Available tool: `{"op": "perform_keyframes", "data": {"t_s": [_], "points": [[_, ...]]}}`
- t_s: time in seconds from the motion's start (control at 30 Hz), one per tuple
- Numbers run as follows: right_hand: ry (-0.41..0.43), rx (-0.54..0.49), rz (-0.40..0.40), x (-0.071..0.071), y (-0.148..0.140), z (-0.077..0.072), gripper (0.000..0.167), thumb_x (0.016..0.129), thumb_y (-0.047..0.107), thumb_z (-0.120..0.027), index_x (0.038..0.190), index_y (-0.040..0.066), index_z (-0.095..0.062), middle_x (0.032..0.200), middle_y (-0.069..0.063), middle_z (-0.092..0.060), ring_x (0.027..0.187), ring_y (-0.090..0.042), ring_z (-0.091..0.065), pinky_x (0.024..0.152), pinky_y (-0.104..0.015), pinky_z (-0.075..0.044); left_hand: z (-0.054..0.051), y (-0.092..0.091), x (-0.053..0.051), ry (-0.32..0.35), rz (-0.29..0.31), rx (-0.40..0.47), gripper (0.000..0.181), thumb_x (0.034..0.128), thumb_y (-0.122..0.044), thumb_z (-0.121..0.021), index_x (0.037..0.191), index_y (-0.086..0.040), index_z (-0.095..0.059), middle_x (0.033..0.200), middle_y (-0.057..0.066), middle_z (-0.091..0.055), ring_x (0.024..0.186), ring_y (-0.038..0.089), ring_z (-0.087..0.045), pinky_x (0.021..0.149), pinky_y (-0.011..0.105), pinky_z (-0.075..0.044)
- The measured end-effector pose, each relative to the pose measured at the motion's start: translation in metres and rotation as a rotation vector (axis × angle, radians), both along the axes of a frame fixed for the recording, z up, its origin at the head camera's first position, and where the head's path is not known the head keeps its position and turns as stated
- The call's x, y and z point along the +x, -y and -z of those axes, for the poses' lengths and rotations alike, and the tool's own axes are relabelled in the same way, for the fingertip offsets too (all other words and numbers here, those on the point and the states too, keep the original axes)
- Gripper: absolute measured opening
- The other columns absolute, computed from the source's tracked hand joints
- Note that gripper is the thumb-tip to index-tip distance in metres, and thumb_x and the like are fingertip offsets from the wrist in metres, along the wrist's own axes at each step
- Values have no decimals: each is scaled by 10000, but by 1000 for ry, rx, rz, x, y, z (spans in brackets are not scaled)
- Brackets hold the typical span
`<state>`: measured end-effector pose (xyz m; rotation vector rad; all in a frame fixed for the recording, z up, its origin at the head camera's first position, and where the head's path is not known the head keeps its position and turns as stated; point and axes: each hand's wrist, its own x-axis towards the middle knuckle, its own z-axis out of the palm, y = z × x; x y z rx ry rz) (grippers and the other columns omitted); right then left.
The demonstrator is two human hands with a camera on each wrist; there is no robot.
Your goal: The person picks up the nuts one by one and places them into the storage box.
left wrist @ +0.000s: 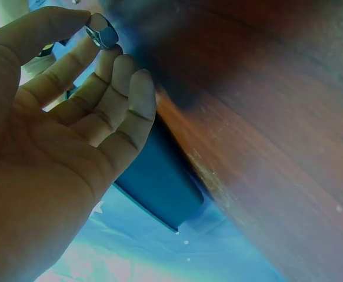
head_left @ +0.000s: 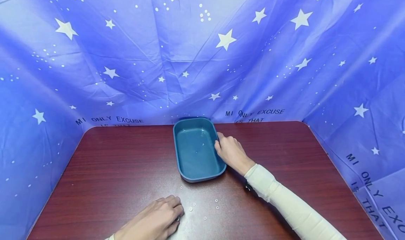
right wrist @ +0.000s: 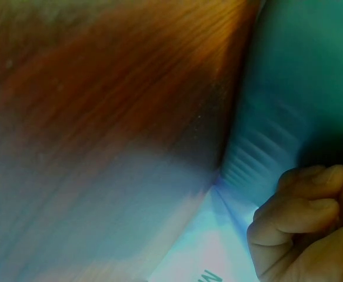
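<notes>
My left hand (head_left: 156,217) is low over the near part of the table, palm turned inward. In the left wrist view its thumb and a fingertip pinch a small metal nut (left wrist: 107,37), while the other fingers bend loosely. A blue-green plastic bin (head_left: 196,168) stands upright at the table's back edge, with a couple of tiny pieces inside. My right hand (head_left: 232,150) grips the bin's right rim, thumb over the edge. Curled right fingers (right wrist: 295,226) show beside the bin's outer wall in the right wrist view.
Several small ring-shaped pieces, such as one ring (head_left: 205,218), lie scattered on the dark red wooden table (head_left: 126,162) between the left hand and the bin. A blue star-print cloth (head_left: 190,57) hangs along the back and both sides.
</notes>
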<state>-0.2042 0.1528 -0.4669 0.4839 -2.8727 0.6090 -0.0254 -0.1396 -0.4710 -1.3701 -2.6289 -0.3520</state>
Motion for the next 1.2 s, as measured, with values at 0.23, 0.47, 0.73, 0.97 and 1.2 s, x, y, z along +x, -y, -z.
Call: {"op": "perform_keyframes", "data": {"t_s": [0.23,0.47,0.73,0.97,1.2], "points": [[4,-2,-3,0,1,-1,321,1080,165,-605,1324,-24,-691,904,-251,-763,791,-404,-770,688,-595,-600,-6,-2,-2,-42,-19,5,160,870,-213,-846,926,-213,-695,878,-110,-557,822,82,-576,671,290,-490],[6,-2,-1,1,2,-2,323,1081,158,-615,1336,-27,-687,889,-236,-760,784,-398,-766,696,-591,-603,-17,-5,-5,-49,-51,4,178,883,-193,-829,898,-221,-654,847,-99,-519,734,111,-567,565,260,-412],[5,-6,0,2,2,-1,315,1079,153,-618,1329,-26,-687,863,-224,-751,766,-378,-758,687,-582,-603,-32,-7,-11,-27,-39,-1,172,905,-176,-833,906,-201,-663,866,-93,-531,746,93,-551,582,262,-456],[22,-10,-4,3,1,-1,347,1082,169,-611,1356,-34,-678,913,-240,-765,785,-378,-767,692,-574,-610,-38,-9,-17,-95,-14,15,222,874,-190,-861,882,-198,-640,859,-91,-512,720,88,-536,592,267,-476],[16,-14,7,4,1,-2,359,1084,175,-608,1370,-30,-680,946,-258,-773,814,-404,-776,712,-588,-609,-44,-12,-23,-125,-12,18,229,861,-174,-857,882,-185,-630,883,-68,-545,729,119,-571,617,289,-506]]}}
